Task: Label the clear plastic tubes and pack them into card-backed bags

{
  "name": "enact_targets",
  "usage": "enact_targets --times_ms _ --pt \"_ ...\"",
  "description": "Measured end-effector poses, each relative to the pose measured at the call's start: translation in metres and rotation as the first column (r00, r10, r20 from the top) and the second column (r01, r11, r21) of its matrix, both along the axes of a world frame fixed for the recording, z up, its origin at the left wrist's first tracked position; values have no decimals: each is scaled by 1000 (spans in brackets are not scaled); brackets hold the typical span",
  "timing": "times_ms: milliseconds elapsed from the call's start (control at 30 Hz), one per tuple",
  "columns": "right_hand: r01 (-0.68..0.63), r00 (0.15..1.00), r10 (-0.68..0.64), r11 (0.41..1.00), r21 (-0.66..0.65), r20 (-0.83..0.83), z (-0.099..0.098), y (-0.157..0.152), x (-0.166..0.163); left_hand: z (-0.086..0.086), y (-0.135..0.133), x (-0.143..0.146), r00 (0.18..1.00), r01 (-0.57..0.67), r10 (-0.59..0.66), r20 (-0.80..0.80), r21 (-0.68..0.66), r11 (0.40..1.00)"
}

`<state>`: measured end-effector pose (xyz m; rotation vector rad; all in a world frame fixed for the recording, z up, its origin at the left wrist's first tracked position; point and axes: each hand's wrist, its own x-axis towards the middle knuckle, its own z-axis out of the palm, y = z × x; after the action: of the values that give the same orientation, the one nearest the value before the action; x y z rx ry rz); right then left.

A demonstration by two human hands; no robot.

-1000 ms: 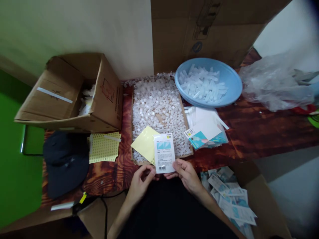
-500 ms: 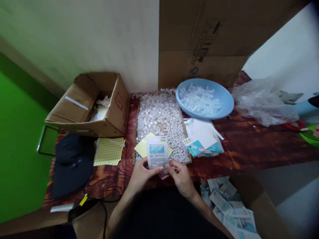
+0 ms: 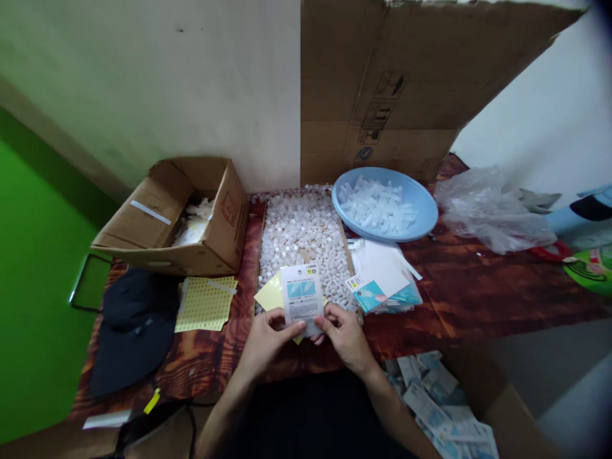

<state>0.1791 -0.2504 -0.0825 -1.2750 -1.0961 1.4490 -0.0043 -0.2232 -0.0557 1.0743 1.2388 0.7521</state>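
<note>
A printed white card packet [image 3: 303, 294] with two blue pictures stands between my hands, its printed face toward me. My left hand [image 3: 268, 338] grips its lower left edge, thumb across the front. On the lower right, my right hand [image 3: 345, 335] pinches it between thumb and fingers. Behind the packet lies a yellow sheet [image 3: 270, 292], partly hidden by it. The sheet rests on a board heaped with small white plastic pieces [image 3: 301, 223]. To the right is a pile of printed cards and clear bags [image 3: 387, 274].
A blue basin [image 3: 428, 220] holds translucent strips. An open cardboard box [image 3: 210, 255] stands at the left, near a yellow sticker sheet [image 3: 203, 306] and a dark cap [image 3: 136, 331]. Plastic bags [image 3: 492, 210] lie at the right. Below the table edge, a box contains finished-looking packets [image 3: 444, 395].
The view has tilted up slightly, so the table sits lower in the picture. Both hands still hold the packet, now more upright, with the fingers shifted slightly along its lower edge.
</note>
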Motion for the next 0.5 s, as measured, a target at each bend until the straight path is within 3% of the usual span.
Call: enact_targets --times_ms 133,300,400,500 --pt "-49 997 47 998 -25 -54 -4 2 2 4 -2 -7 999 35 -35 16 -16 999" --pt "-103 976 91 993 -51 -198 -6 0 7 11 1 -21 984 176 -172 40 -102 979" --pt "-107 972 100 994 -22 -211 -3 1 10 7 3 -24 995 103 -104 -6 -89 991" --pt "-65 989 74 995 70 -127 3 8 8 1 6 -20 998 39 -35 44 -91 995"
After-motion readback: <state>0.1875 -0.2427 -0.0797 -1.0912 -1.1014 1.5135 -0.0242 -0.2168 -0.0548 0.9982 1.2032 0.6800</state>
